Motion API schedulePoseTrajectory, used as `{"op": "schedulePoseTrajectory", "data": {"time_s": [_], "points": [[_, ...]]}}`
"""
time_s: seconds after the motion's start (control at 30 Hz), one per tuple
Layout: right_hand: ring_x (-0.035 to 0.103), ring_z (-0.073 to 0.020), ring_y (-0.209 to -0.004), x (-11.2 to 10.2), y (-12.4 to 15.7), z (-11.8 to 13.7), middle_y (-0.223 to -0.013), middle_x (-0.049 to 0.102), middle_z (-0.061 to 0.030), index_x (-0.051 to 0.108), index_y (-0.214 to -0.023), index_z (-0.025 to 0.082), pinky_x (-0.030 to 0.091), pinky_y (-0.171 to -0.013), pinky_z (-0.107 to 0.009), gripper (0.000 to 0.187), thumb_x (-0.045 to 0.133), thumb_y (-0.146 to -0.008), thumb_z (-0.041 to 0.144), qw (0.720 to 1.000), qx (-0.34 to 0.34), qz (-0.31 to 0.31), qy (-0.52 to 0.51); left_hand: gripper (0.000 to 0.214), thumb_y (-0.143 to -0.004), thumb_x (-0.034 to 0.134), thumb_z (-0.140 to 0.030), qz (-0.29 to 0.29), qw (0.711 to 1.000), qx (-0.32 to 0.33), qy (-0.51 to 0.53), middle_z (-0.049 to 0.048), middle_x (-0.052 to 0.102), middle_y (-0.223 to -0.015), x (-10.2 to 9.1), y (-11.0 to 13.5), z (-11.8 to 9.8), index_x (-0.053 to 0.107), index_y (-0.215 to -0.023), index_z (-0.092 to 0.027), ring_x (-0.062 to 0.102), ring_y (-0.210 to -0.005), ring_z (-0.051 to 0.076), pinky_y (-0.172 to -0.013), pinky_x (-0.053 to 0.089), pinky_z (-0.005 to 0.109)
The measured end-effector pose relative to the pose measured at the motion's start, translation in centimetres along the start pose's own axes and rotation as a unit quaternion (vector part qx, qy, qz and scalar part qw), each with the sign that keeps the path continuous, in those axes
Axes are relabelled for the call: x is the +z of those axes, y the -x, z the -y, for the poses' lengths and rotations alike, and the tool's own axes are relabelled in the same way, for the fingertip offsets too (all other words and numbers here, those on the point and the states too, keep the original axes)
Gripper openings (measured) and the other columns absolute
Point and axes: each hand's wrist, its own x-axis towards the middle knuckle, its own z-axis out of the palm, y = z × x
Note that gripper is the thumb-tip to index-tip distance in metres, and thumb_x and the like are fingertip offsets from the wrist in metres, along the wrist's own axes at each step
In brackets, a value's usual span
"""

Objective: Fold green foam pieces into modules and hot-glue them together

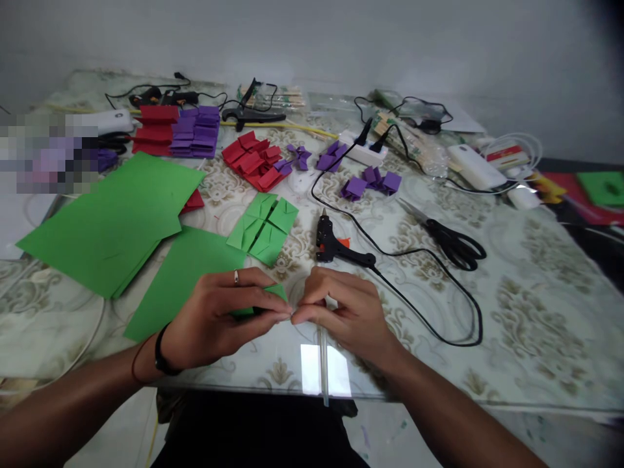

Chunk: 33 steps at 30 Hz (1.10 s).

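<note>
Though half-hidden, green paper (279, 291) seemingly sideways.

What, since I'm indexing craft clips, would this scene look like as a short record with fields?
Left hand: pinching a green piece
Right hand: fingertips pinched together at the left hand's; anything between them too small to tell
Green sheets: to the left, flat, overlapping
Folded paper: red and purple groups farther back
Glue gun: lying just beyond the right hand
Scissors: right of the glue gun
</note>
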Motion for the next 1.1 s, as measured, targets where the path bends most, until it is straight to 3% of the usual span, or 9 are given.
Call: {"op": "schedulePoseTrajectory", "data": {"time_s": [0.5,1.1], "points": [[0.061,-0.0132,-0.058,-0.05,-0.14,-0.29,-0.065,0.068,0.0021,0.069,-0.077,0.022,0.046,-0.057,-0.029,0.025,0.083,-0.098,0.027,0.999,-0.050,0.003,0.012,0.012,-0.094,0.076,-0.012,0.044,0.999,-0.018,0.013,0.0032,0.083,-0.092,-0.07,-0.12,-0.38,0.082,-0.098,-0.022,0.077,-0.075,0.015,-0.072,0.065,0.024],[0.060,-0.0121,-0.058,0.01,-0.15,-0.35,-0.066,0.068,0.0024,0.065,-0.079,0.021,0.046,-0.057,-0.029,0.026,0.084,-0.097,0.024,0.994,-0.091,0.006,0.060,0.016,-0.087,0.071,-0.004,0.040,0.998,-0.041,-0.001,-0.0001,0.076,-0.085,0.38,-0.05,-0.77,0.072,-0.088,-0.020,0.071,-0.075,0.013,-0.072,0.057,0.021]]}}
